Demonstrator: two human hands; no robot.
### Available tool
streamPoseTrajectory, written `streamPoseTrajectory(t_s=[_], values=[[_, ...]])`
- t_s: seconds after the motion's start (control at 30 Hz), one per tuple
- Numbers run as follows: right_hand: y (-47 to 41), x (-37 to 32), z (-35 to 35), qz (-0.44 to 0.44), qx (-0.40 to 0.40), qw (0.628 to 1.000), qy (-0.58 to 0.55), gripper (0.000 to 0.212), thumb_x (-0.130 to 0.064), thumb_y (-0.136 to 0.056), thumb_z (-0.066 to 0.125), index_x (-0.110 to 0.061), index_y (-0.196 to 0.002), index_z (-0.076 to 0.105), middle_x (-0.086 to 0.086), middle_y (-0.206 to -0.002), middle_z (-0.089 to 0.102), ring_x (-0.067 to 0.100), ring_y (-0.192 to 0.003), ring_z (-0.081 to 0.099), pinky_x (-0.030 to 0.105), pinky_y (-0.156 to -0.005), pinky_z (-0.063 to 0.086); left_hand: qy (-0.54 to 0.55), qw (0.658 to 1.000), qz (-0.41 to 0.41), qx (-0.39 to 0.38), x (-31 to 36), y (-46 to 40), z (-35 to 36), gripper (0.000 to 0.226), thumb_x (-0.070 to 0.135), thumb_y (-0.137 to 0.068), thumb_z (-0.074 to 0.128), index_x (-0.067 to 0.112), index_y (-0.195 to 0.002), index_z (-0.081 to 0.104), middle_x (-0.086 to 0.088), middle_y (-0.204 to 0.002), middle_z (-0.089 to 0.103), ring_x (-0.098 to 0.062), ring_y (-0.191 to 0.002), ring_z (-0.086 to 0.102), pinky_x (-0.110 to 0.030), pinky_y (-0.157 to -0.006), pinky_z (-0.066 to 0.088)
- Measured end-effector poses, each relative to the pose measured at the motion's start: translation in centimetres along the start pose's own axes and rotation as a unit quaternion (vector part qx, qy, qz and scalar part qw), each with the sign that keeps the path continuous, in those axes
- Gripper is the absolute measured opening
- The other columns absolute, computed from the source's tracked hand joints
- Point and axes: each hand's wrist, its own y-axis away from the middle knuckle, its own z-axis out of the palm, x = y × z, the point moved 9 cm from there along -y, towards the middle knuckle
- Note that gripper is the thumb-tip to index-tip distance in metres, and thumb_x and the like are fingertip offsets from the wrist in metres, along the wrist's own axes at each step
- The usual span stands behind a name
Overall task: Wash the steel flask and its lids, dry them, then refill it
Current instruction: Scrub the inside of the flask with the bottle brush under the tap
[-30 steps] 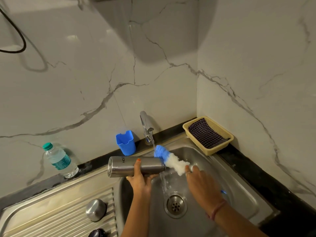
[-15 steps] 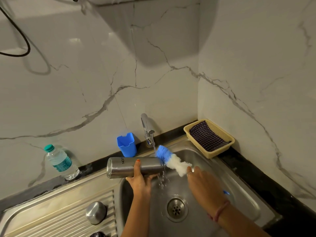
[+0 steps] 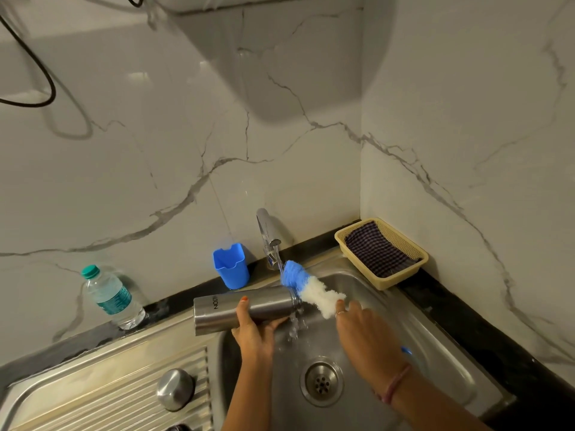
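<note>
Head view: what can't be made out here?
- Inside of the steel flask: mouth faces sideways, blocked by the blue-and-white bottle brush.
- Brush handle: mostly hidden under the right hand.
- Dark round object on the drainboard: cut off by the bottom edge.
- Clear plastic water bottle label: too small.

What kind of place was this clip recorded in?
Most likely a home kitchen corner: a steel sink with a ridged draining board, a running tap, and marble-look wall tiles behind a dark counter.
</note>
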Motion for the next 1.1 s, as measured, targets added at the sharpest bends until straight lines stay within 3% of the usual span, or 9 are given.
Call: streamPoseTrajectory(t_s=[0.07, 0.27, 0.47, 0.53, 0.63, 0.73, 0.8, 0.93, 1.1], values=[[0.1, -0.4, -0.5, -0.035, 0.026, 0.999, -0.003, 0.039, -0.017, -0.102, 0.031, -0.005, -0.139, 0.037, 0.011, -0.122, 0.054, 0.016, -0.097, 0.061, 0.025, -0.081, 0.050, -0.010, 1.000, 0.009, 0.001, 0.2, 0.0, 0.0, 0.066, 0.028, -0.091, 0.067, 0.023, -0.147, 0.033, -0.013, -0.133, 0.055, -0.032, -0.109, 0.060, -0.054, -0.065, 0.057], [2.3, 0.9, -1.9, -0.029, -0.004, 0.999, -0.020, 0.042, -0.021, -0.103, 0.028, -0.015, -0.145, 0.026, 0.006, -0.133, 0.049, 0.012, -0.109, 0.056, 0.021, -0.090, 0.044, -0.003, 1.000, 0.020, 0.006, 0.6, -0.8, -0.2, 0.066, 0.032, -0.092, 0.065, 0.025, -0.148, 0.031, -0.013, -0.138, 0.055, -0.034, -0.122, 0.057, -0.061, -0.098, 0.048], [0.1, 0.7, 0.2, -0.035, 0.006, 0.999, -0.025, 0.040, -0.017, -0.102, 0.030, -0.016, -0.142, 0.036, 0.006, -0.122, 0.055, 0.014, -0.104, 0.058, 0.022, -0.086, 0.047, 0.038, 0.999, 0.010, 0.011, -0.2, -0.5, 0.5, 0.077, 0.022, -0.086, 0.074, 0.024, -0.148, 0.029, -0.010, -0.133, 0.057, -0.031, -0.115, 0.061, -0.054, -0.092, 0.052], [0.0, 0.7, 0.5, -0.030, -0.011, 0.999, -0.014, 0.040, -0.014, -0.101, 0.034, -0.016, -0.140, 0.039, 0.007, -0.120, 0.056, 0.016, -0.102, 0.060, 0.024, -0.083, 0.047, 0.036, 0.999, 0.024, 0.016, 0.0, -1.0, 0.5, 0.079, 0.021, -0.084, 0.076, 0.024, -0.149, 0.031, -0.010, -0.136, 0.057, -0.028, -0.113, 0.063, -0.048, -0.092, 0.052], [1.0, 1.3, -0.5, -0.022, 0.000, 1.000, -0.016, 0.047, -0.014, -0.088, 0.061, -0.017, -0.134, 0.052, 0.010, -0.110, 0.062, 0.017, -0.086, 0.066, 0.025, -0.071, 0.052, 0.036, 0.998, 0.042, 0.018, 0.4, -1.4, 0.7, 0.081, 0.021, -0.086, 0.073, 0.025, -0.152, 0.027, -0.008, -0.135, 0.057, -0.023, -0.106, 0.064, -0.045, -0.098, 0.050], [2.2, 1.9, -1.0, -0.024, 0.005, 0.999, -0.041, 0.051, -0.014, -0.101, 0.035, -0.022, -0.149, 0.021, 0.005, -0.132, 0.049, 0.013, -0.108, 0.058, 0.021, -0.085, 0.045, 0.053, 0.997, 0.042, 0.023, 0.4, -1.9, 0.5, 0.081, 0.024, -0.088, 0.072, 0.026, -0.153, 0.025, -0.007, -0.131, 0.058, -0.022, -0.102, 0.064, -0.045, -0.105, 0.047], [1.9, 1.8, -0.7, -0.014, -0.010, 1.000, -0.017, 0.051, -0.014, -0.102, 0.031, -0.020, -0.150, 0.017, 0.004, -0.133, 0.048, 0.013, -0.110, 0.056, 0.020, -0.087, 0.044, 0.048, 0.998, 0.040, 0.019, 0.2, -1.9, 0.6, 0.076, 0.024, -0.089, 0.070, 0.026, -0.152, 0.028, -0.006, -0.126, 0.059, -0.021, -0.101, 0.064, -0.044, -0.106, 0.046], [-0.3, 2.0, 1.1, 0.008, 0.005, 1.000, -0.021, 0.039, -0.017, -0.100, 0.039, -0.017, -0.139, 0.045, 0.004, -0.115, 0.062, 0.012, -0.095, 0.064, 0.022, -0.077, 0.051, 0.012, 0.999, 0.034, 0.005, -0.9, -1.9, 1.2, 0.067, 0.023, -0.092, 0.067, 0.021, -0.149, 0.032, -0.009, -0.135, 0.057, -0.026, -0.114, 0.061, -0.047, -0.112, 0.041], [-1.6, 1.9, 1.4, -0.023, 0.013, 0.996, -0.083, 0.036, -0.025, -0.103, 0.030, -0.021, -0.134, 0.048, 0.002, -0.118, 0.058, 0.012, -0.101, 0.060, 0.019, -0.073, 0.040, -0.006, 0.999, 0.035, 0.000, -0.9, -2.8, 1.5, 0.045, 0.027, -0.093, 0.065, 0.020, -0.131, 0.041, -0.014, -0.138, 0.057, -0.031, -0.121, 0.059, -0.053, -0.110, 0.041]])
